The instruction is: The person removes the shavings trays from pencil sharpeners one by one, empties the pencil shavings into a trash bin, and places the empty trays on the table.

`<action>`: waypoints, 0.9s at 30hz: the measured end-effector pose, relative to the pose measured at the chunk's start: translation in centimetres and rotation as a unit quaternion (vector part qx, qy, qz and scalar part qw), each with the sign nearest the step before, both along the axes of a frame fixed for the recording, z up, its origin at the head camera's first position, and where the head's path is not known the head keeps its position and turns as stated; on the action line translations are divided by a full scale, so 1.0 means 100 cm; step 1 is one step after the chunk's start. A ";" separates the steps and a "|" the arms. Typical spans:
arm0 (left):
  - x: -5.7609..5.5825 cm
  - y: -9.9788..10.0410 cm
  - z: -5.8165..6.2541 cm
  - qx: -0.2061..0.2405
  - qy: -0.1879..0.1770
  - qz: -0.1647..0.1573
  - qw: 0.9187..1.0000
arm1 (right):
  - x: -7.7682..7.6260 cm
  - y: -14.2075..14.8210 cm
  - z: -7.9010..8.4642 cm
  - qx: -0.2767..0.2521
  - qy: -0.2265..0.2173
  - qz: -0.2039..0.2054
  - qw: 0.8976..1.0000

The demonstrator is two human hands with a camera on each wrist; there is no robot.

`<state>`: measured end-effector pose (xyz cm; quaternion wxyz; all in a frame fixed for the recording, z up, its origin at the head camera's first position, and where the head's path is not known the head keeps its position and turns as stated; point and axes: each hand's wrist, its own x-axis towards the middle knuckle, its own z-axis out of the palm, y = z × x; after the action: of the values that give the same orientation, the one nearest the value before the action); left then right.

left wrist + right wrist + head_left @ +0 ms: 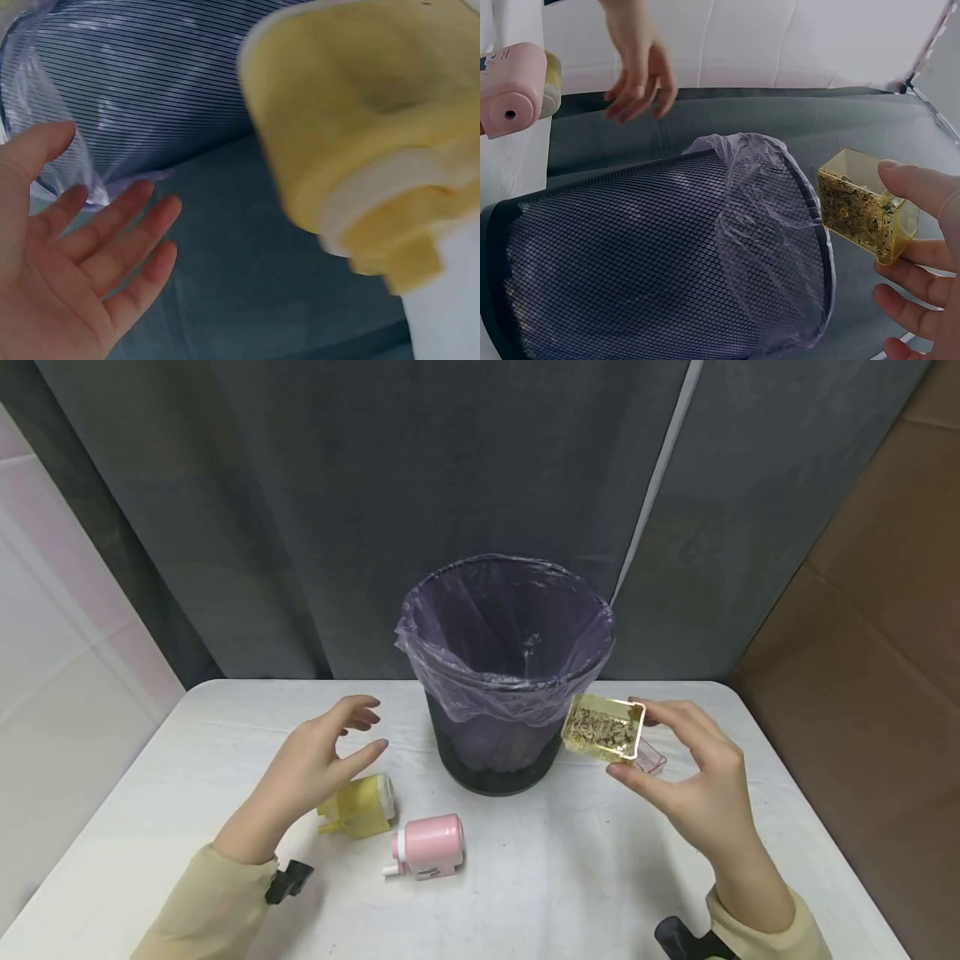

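My right hand (pixel 697 768) pinches a clear yellow pencil-sharpener drawer (pixel 602 727) between thumb and fingers. Pencil shavings lie inside it, plainest in the right wrist view, where the drawer (pixel 859 202) is held near the bin's rim. The mesh bin (pixel 480 752), lined with a thin purple bag (pixel 517 610), stands to the left of this drawer. Over the yellow crank pencil sharpener (pixel 360 807) hovers my left hand (pixel 318 760), fingers spread and holding nothing. A pink crank pencil sharpener (pixel 431 847) lies on its side to the right of the yellow one.
A clear pink drawer (pixel 651 757) lies on the white table (pixel 555 893), partly hidden behind my right hand. Dark curtain (pixel 375 485) hangs behind the table. A brown panel (pixel 862 635) stands at the right and a pale one (pixel 67 652) at the left.
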<state>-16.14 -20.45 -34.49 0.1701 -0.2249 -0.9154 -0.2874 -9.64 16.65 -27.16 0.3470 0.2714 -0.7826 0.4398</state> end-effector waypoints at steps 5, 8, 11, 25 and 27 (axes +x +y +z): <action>-0.004 0.009 0.013 0.039 0.033 -0.011 0.999 | -0.001 0.000 0.007 0.000 0.004 -0.003 1.000; -0.006 0.015 0.020 0.058 0.048 -0.014 0.997 | -0.002 0.000 0.011 0.001 0.005 -0.005 1.000; -0.008 0.020 0.027 0.068 0.055 -0.011 0.996 | -0.004 0.000 0.015 0.001 0.009 -0.002 1.000; -0.017 0.040 0.051 0.063 0.041 -0.009 0.997 | -0.017 -0.002 0.033 0.012 0.017 -0.022 1.000; -0.019 0.042 0.054 0.059 0.041 -0.010 0.997 | -0.019 -0.003 0.035 0.016 0.013 -0.025 0.999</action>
<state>-18.06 -16.20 -29.09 0.2174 -0.2348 -0.8868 -0.3335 -11.52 16.35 -23.63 0.3635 0.2627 -0.7916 0.4149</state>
